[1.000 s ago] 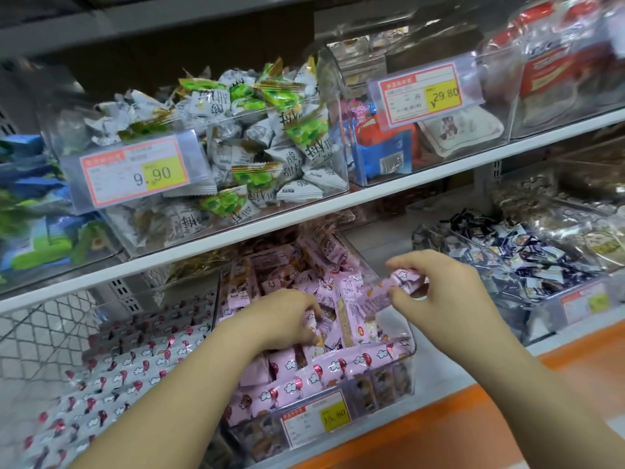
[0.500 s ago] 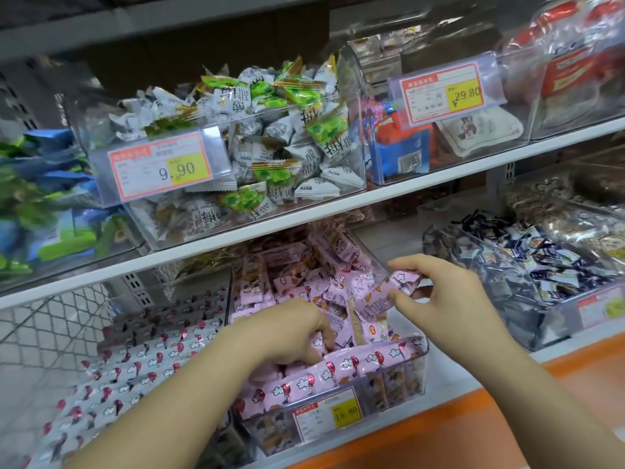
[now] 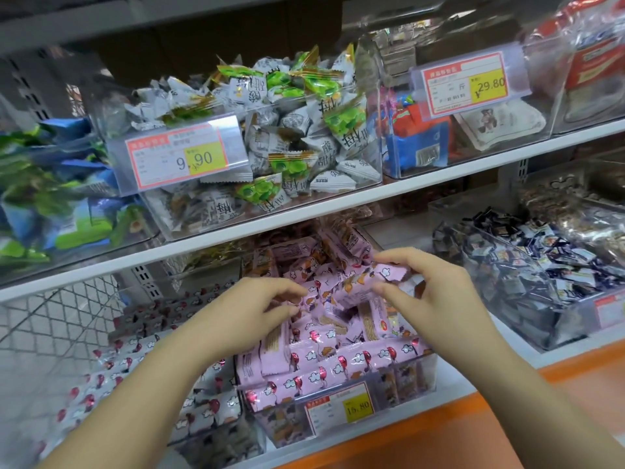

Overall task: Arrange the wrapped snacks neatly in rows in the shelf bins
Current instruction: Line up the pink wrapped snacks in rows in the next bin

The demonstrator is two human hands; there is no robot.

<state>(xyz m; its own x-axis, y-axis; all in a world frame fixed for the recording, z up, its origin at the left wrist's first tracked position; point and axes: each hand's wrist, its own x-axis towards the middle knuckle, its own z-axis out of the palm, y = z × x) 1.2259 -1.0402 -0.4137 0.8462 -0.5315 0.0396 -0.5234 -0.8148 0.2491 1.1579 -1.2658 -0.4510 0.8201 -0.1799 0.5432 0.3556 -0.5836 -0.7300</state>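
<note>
Above the lower-shelf bin (image 3: 411,379), the right hand (image 3: 436,292) pinches a pink wrapped snack (image 3: 367,282) while the left hand (image 3: 257,309) pinches a neighbouring packet (image 3: 313,297); a careless tug could topple the loose heap (image 3: 338,262) onto the tidy front rows (image 3: 338,365).

upper-left bin tag (image 3: 179,157): 9.90 | upper-right bin tag (image 3: 468,84): 29.80 | pink-snack bin tag (image 3: 340,406): 16.80

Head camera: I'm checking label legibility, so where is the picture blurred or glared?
Head view: 9.90 tag and 29.80 tag read clearly; 16.80 tag softer; blue-green packs at the left edge smeared; glare streaks the top-right clear bin.
</note>
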